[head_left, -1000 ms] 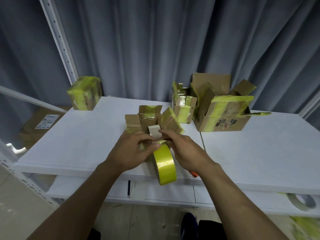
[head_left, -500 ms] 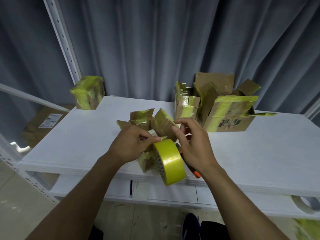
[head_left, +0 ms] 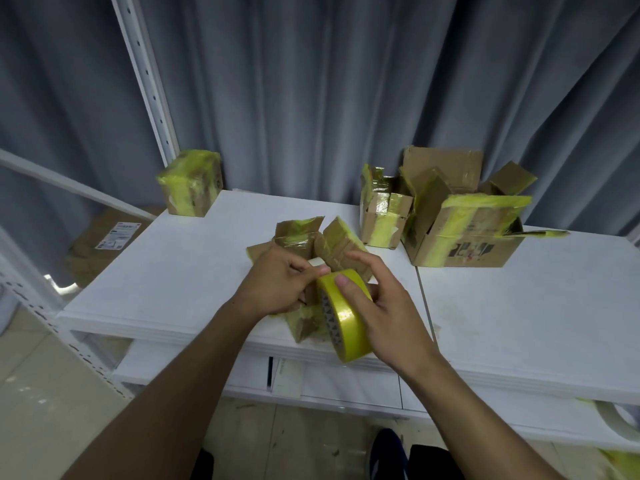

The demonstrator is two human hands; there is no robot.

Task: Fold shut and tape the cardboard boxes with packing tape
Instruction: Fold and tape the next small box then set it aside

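A small cardboard box [head_left: 313, 244] with its flaps up and yellow tape on them sits near the front edge of the white table [head_left: 180, 271]. My left hand [head_left: 277, 282] pinches something at the top of the yellow tape roll [head_left: 344, 323], probably the tape end, right in front of the box. My right hand [head_left: 377, 306] grips the roll from the right, thumb on its outer face. The roll stands on edge and hides the box's lower front.
A taped-shut small box [head_left: 192, 181] stands at the back left. At the back right are a small open box [head_left: 384, 209] and a larger open box [head_left: 464, 230] with loose yellow tape. Grey curtain behind. A shelf upright [head_left: 149, 81] rises at left.
My right hand has come back from the box flaps and closed on the tape roll. The left hand stays pinched at the roll's top. The box has barely shifted.
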